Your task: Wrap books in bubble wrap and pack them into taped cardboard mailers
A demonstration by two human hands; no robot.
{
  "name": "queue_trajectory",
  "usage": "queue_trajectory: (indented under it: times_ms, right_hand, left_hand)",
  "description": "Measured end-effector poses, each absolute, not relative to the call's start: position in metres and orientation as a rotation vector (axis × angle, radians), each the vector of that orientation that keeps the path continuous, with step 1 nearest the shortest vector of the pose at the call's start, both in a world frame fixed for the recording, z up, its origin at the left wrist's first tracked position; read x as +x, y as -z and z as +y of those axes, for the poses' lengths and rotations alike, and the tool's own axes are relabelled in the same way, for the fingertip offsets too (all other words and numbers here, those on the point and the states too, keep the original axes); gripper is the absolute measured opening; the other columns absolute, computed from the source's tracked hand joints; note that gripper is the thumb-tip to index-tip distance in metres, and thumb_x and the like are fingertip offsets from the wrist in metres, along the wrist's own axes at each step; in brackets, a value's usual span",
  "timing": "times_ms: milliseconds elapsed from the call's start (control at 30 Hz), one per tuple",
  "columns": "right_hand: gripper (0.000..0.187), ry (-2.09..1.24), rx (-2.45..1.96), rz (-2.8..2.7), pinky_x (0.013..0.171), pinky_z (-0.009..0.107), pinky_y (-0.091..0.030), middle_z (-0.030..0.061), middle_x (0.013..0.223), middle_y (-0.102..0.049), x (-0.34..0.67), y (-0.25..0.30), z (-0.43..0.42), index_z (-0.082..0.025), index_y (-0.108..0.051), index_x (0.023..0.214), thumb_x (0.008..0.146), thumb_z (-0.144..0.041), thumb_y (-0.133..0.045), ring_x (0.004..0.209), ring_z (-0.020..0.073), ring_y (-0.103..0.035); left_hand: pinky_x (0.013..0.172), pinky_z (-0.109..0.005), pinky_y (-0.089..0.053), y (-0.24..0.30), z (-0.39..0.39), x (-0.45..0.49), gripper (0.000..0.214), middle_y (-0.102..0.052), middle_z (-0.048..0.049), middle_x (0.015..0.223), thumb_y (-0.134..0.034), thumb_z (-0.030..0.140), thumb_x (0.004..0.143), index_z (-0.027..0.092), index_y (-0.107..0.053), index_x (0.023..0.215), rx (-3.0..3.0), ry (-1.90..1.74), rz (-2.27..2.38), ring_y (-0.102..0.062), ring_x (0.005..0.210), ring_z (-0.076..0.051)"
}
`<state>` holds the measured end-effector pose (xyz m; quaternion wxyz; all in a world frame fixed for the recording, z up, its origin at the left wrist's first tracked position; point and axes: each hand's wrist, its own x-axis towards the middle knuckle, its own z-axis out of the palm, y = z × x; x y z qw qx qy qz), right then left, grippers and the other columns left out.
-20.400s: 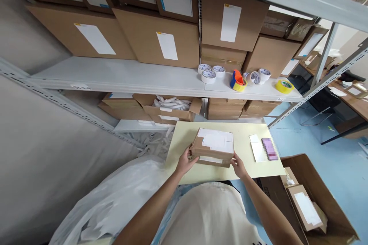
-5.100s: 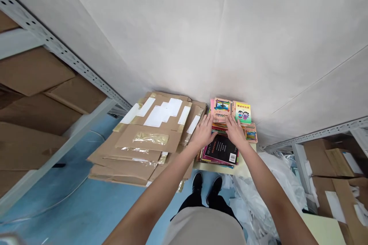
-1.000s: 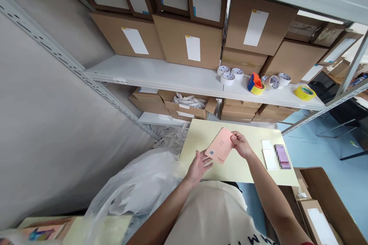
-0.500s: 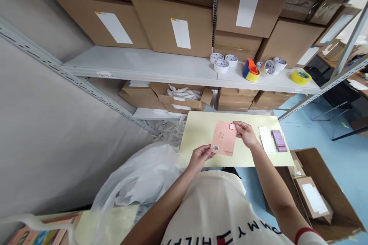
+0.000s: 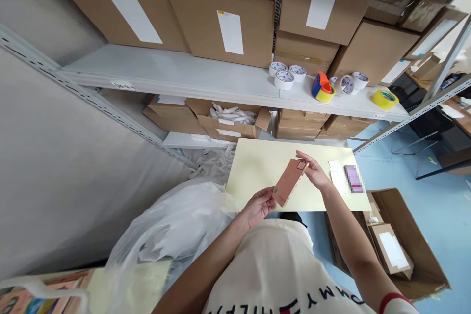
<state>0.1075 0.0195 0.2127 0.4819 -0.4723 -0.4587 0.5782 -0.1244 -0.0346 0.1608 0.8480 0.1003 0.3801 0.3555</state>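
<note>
I hold a thin pink book (image 5: pixel 288 182) above the pale yellow table (image 5: pixel 257 171), tilted so that I see it almost edge-on. My left hand (image 5: pixel 259 206) pinches its lower corner. My right hand (image 5: pixel 312 172) grips its upper corner with closed fingers. On the table to the right of the book lie white slips (image 5: pixel 336 174) and a small purple item (image 5: pixel 352 178).
A grey shelf (image 5: pixel 191 76) behind the table carries rolls of tape (image 5: pixel 284 78), a tape dispenser (image 5: pixel 321 89) and a yellow roll (image 5: pixel 384 98). Labelled cardboard boxes (image 5: pixel 228 24) stand above. An open carton (image 5: pixel 412 255) sits on the floor at right. A clear plastic bag (image 5: pixel 172 235) bulges at left.
The head turned from the book stack back to the table. Over the last second my left hand took the book's lower corner, and the book rotated from face-on to nearly edge-on.
</note>
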Motion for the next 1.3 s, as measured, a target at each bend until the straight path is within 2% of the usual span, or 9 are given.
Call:
queue_trajectory:
  times_ms: [100,233,333,467,600,733,833,1033,1300]
  right_hand:
    - [0.037,-1.547,-1.105,-1.120,0.077,0.032,-0.051,0.0058,0.119,-0.066,0.103,-0.209,0.020,-0.027,-0.070,0.097,0.067,-0.045,-0.081,0.102,0.0222,-0.064]
    - [0.038,-1.642,-1.117,-1.058,0.068,0.032,-0.051,0.0013,0.079,-0.069,0.108,-0.201,0.027,-0.023,-0.069,0.083,0.064,-0.053,-0.082,0.071,0.0166,-0.066]
    - [0.043,-1.616,-1.179,-1.024,0.062,0.030,-0.050,0.0001,0.071,-0.068,0.119,-0.198,0.037,-0.021,-0.070,0.081,0.058,-0.055,-0.085,0.064,0.0147,-0.061]
    - [0.048,-1.618,-1.231,-0.999,0.059,0.029,-0.050,0.0008,0.073,-0.071,0.132,-0.202,0.047,-0.020,-0.073,0.084,0.054,-0.054,-0.086,0.062,0.0149,-0.061]
    - [0.049,-1.632,-1.225,-1.007,0.061,0.030,-0.051,0.0017,0.073,-0.072,0.139,-0.208,0.053,-0.019,-0.074,0.084,0.053,-0.055,-0.086,0.063,0.0155,-0.063]
    - [0.052,-1.595,-1.225,-0.945,0.063,0.031,-0.053,0.0021,0.075,-0.074,0.139,-0.205,0.061,-0.020,-0.073,0.090,0.052,-0.052,-0.087,0.067,0.0170,-0.065]
    - [0.061,-1.549,-1.196,-0.820,0.066,0.031,-0.054,0.0030,0.085,-0.075,0.137,-0.194,0.053,-0.023,-0.070,0.105,0.055,-0.054,-0.085,0.074,0.0189,-0.068]
    - [0.065,-1.660,-1.146,-0.832,0.073,0.036,-0.057,0.0039,0.108,-0.073,0.141,-0.177,-0.005,-0.031,-0.062,0.122,0.063,-0.045,-0.084,0.089,0.0221,-0.069]
    - [0.058,-1.531,-1.163,-0.813,0.064,0.033,-0.053,0.0028,0.095,-0.074,0.143,-0.163,-0.016,-0.028,-0.066,0.120,0.065,-0.040,-0.081,0.069,0.0162,-0.064]
  left_hand:
    - [0.064,-0.025,-0.052,-0.159,-0.039,-0.118,0.022,-0.072,-0.0048,0.075,-0.082,0.017,0.067,0.016,-0.073,0.087,0.185,-0.664,0.768,-0.066,0.065,-0.013]
    - [0.075,-0.029,-0.052,-0.158,-0.039,-0.116,0.027,-0.074,-0.0087,0.093,-0.082,0.018,0.066,0.018,-0.072,0.091,0.261,-0.624,0.767,-0.069,0.091,-0.021]
    - [0.081,-0.032,-0.050,-0.158,-0.032,-0.121,0.029,-0.073,-0.0083,0.106,-0.078,0.038,0.071,0.021,-0.071,0.093,0.273,-0.709,0.825,-0.065,0.104,-0.024]
    - [0.084,-0.034,-0.049,-0.171,-0.023,-0.124,0.052,-0.072,-0.0105,0.108,-0.070,0.065,0.069,0.020,-0.071,0.095,0.457,-0.834,0.927,-0.064,0.104,-0.025]
    - [0.081,-0.033,-0.049,-0.188,-0.019,-0.110,0.056,-0.074,-0.0099,0.100,-0.082,0.060,0.055,0.019,-0.072,0.093,0.774,-0.852,1.104,-0.065,0.094,-0.024]
    - [0.077,-0.032,-0.052,-0.186,-0.024,-0.085,0.047,-0.073,-0.0057,0.079,-0.085,0.055,0.053,0.017,-0.073,0.078,0.763,-0.920,1.174,-0.064,0.073,-0.017]
    - [0.075,-0.030,-0.053,-0.177,-0.030,-0.070,0.046,-0.072,-0.0042,0.075,-0.086,0.052,0.053,0.016,-0.073,0.079,0.586,-1.031,1.163,-0.063,0.065,-0.014]
    - [0.077,-0.029,-0.054,-0.170,-0.035,-0.061,0.050,-0.074,-0.0058,0.084,-0.087,0.051,0.052,0.015,-0.075,0.085,0.504,-1.100,1.176,-0.066,0.069,-0.013]
    - [0.078,-0.031,-0.055,-0.166,-0.037,-0.054,0.059,-0.073,-0.0052,0.087,-0.082,0.056,0.057,0.018,-0.073,0.102,0.690,-1.129,1.328,-0.068,0.077,-0.017]
